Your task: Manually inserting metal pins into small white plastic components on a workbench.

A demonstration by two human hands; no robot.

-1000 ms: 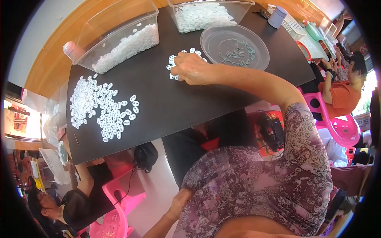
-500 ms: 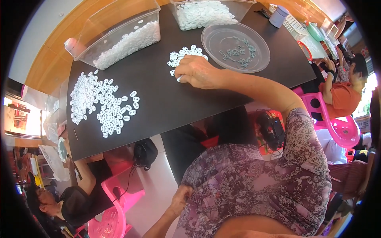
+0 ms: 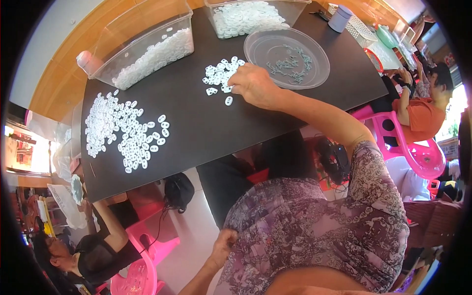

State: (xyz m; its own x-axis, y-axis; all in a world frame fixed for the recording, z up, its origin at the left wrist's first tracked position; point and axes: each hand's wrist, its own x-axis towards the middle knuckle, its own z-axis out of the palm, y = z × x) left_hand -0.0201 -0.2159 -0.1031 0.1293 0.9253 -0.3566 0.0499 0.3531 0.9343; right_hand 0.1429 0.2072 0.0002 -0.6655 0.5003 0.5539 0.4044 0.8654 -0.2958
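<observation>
My right hand (image 3: 256, 87) reaches over the black table, its fingers bent down and drawn together at the edge of a small pile of white oval pieces (image 3: 219, 73) with dark slots. Whatever lies between its fingertips is hidden. A single white oval piece (image 3: 229, 101) lies on the table just below that hand. Down by the hem of the patterned shirt (image 3: 275, 221), my left hand (image 3: 224, 244) is curled closed against the cloth; its fingertips do not show. Beyond the right hand sits a round clear tray (image 3: 314, 81) with small grey-green parts (image 3: 287, 65) in it.
A larger spread of white oval pieces (image 3: 103, 123) covers the table's left side. Two clear bins (image 3: 189, 34) of white pieces stand along the back, near a lavender cup (image 3: 340, 18). Other people sit left and right on pink chairs (image 3: 427, 162).
My right hand has shifted slightly right, uncovering more of the small pile. The white oval at its fingertips now lies apart on the table. My left hand stays by the shirt.
</observation>
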